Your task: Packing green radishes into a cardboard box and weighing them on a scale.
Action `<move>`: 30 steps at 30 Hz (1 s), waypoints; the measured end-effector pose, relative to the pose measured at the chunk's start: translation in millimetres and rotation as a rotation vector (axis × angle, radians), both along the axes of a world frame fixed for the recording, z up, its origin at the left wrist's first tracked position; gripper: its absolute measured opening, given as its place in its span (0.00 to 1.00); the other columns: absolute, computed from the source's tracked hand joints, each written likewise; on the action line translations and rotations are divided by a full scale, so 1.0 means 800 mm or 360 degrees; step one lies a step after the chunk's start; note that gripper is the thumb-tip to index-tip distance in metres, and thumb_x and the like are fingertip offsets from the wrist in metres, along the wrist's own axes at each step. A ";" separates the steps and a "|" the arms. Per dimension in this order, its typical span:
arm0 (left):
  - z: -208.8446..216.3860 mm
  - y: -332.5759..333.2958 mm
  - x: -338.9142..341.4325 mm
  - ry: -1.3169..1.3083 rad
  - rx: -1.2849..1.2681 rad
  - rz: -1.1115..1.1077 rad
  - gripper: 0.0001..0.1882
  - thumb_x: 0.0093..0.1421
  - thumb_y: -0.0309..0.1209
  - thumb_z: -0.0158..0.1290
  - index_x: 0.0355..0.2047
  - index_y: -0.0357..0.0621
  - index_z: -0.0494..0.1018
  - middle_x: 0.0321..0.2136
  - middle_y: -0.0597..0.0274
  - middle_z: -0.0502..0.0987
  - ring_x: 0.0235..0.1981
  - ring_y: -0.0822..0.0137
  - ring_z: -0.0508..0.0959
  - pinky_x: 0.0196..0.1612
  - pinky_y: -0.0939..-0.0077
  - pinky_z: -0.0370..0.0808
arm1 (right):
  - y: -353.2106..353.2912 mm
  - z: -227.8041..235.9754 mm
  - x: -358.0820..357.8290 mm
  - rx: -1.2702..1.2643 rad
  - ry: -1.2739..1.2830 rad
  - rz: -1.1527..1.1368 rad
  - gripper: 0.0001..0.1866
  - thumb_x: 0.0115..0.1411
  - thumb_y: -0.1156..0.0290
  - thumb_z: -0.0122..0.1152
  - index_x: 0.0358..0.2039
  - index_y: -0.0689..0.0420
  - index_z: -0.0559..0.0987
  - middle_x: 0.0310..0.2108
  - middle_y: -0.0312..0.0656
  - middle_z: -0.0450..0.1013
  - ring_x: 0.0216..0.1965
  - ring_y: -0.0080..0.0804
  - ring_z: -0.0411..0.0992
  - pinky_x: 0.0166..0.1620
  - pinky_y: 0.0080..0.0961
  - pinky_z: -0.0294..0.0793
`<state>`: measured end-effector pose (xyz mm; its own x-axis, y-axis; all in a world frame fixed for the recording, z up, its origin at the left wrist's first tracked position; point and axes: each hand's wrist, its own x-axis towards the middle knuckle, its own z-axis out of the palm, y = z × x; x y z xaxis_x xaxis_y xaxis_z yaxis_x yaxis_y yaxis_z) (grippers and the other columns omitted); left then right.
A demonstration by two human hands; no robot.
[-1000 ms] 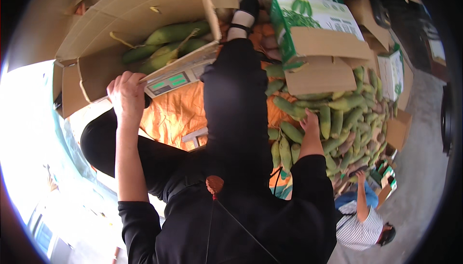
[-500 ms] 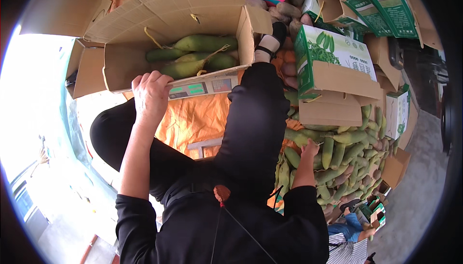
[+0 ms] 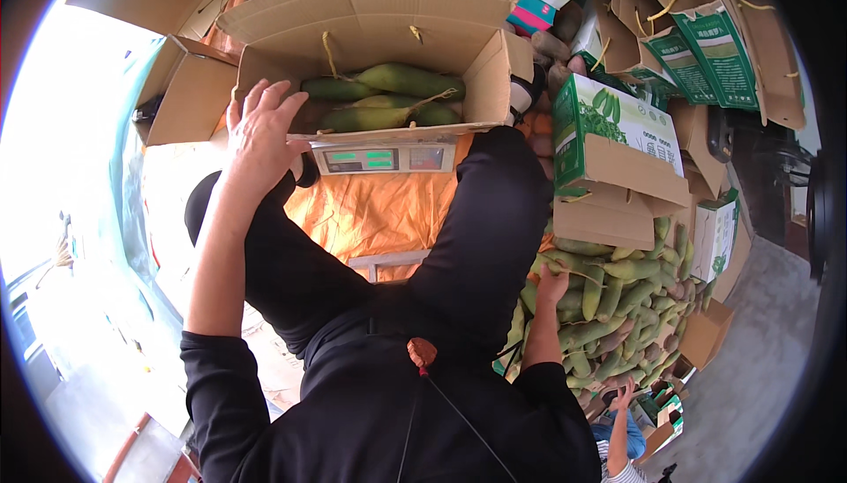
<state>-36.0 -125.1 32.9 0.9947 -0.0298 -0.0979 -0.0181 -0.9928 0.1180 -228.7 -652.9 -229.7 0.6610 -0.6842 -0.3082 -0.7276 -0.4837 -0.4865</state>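
Cardboard makes up nearly everything around the scale, a flat digital one with a lit green readout facing the person. On top of the scale sits an open brown box, flaps spread wide, so that whatever goes in can be weighed where it lies; a few long green gourds lie in its bottom already. The left hand rests at the box's near-left corner, just left of the scale, palm down with fingers spread and open over the rim, gripping nothing; it looks to be steadying the box on the small platform. Under the scale an orange sheet covers the ground, probably to keep produce off the dirt. Right of the scale and nearer the person, a loose heap of the same gourds lies within arm's reach, and the right hand is down on its near edge, fingers curled among them; whether it has closed on one I cannot tell. Right of the scale stands a green-and-white carton, with more like it stacked beyond.
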 end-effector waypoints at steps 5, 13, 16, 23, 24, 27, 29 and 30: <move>0.017 0.023 0.005 0.0145 0.0312 0.0211 0.42 0.39 0.29 0.68 0.57 0.54 0.65 0.64 0.60 0.55 0.66 0.55 0.52 0.62 0.42 0.54 | 0.024 0.090 0.031 -0.0392 -0.0023 0.0503 0.21 0.46 0.72 0.70 0.42 0.59 0.76 0.43 0.49 0.73 0.44 0.48 0.71 0.45 0.37 0.70; 0.007 0.035 0.007 0.0306 0.0226 0.0279 0.42 0.41 0.30 0.67 0.59 0.54 0.63 0.66 0.61 0.51 0.67 0.53 0.47 0.62 0.39 0.53 | 0.042 0.274 0.119 -0.0164 -0.0928 0.0452 0.21 0.50 0.74 0.68 0.45 0.63 0.74 0.40 0.44 0.74 0.38 0.28 0.72 0.40 0.23 0.72; 0.004 0.032 0.007 0.0417 0.0224 0.0204 0.36 0.46 0.34 0.63 0.57 0.53 0.65 0.65 0.61 0.53 0.68 0.46 0.40 0.62 0.39 0.51 | 0.066 0.343 0.161 -0.0441 -0.1239 0.0684 0.21 0.51 0.78 0.67 0.46 0.64 0.74 0.41 0.43 0.73 0.39 0.28 0.72 0.41 0.23 0.72; -0.023 0.037 -0.002 0.0382 0.0254 0.0129 0.34 0.49 0.35 0.62 0.57 0.53 0.66 0.64 0.60 0.56 0.68 0.43 0.34 0.62 0.39 0.51 | 0.186 0.400 0.286 0.0601 -0.1557 0.0937 0.17 0.52 0.84 0.63 0.44 0.67 0.73 0.40 0.44 0.73 0.41 0.28 0.73 0.46 0.24 0.74; -0.024 0.037 -0.003 0.0383 0.0251 0.0129 0.34 0.49 0.35 0.62 0.57 0.53 0.66 0.64 0.60 0.56 0.68 0.43 0.34 0.62 0.39 0.51 | 0.209 0.395 0.304 0.0667 -0.1521 0.1032 0.16 0.52 0.82 0.65 0.42 0.66 0.74 0.38 0.43 0.74 0.38 0.26 0.73 0.44 0.23 0.74; -0.026 0.037 -0.004 0.0355 0.0264 0.0119 0.34 0.49 0.36 0.62 0.58 0.53 0.65 0.63 0.60 0.56 0.67 0.42 0.34 0.62 0.40 0.52 | 0.280 0.373 0.346 0.0681 -0.1220 0.1239 0.17 0.51 0.70 0.69 0.38 0.66 0.76 0.32 0.42 0.77 0.30 0.25 0.75 0.37 0.23 0.75; -0.027 0.034 -0.001 0.0352 0.0275 0.0143 0.37 0.49 0.36 0.62 0.59 0.53 0.63 0.64 0.60 0.56 0.67 0.42 0.35 0.62 0.41 0.54 | 0.322 0.372 0.366 0.0388 -0.0696 0.1427 0.21 0.51 0.62 0.69 0.37 0.67 0.77 0.30 0.44 0.78 0.27 0.28 0.76 0.36 0.25 0.76; -0.025 0.031 0.001 0.0361 0.0273 0.0123 0.37 0.49 0.36 0.62 0.59 0.53 0.63 0.64 0.60 0.56 0.67 0.42 0.35 0.62 0.41 0.54 | 0.335 0.355 0.384 0.0483 -0.0488 0.1541 0.22 0.52 0.61 0.67 0.41 0.65 0.76 0.33 0.42 0.77 0.31 0.26 0.75 0.35 0.22 0.74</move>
<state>-35.1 -100.5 12.8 0.9456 0.0816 -0.3149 0.0663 -0.9961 -0.0590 78.9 -384.6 54.1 0.9616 0.2535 -0.1056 0.0773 -0.6189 -0.7817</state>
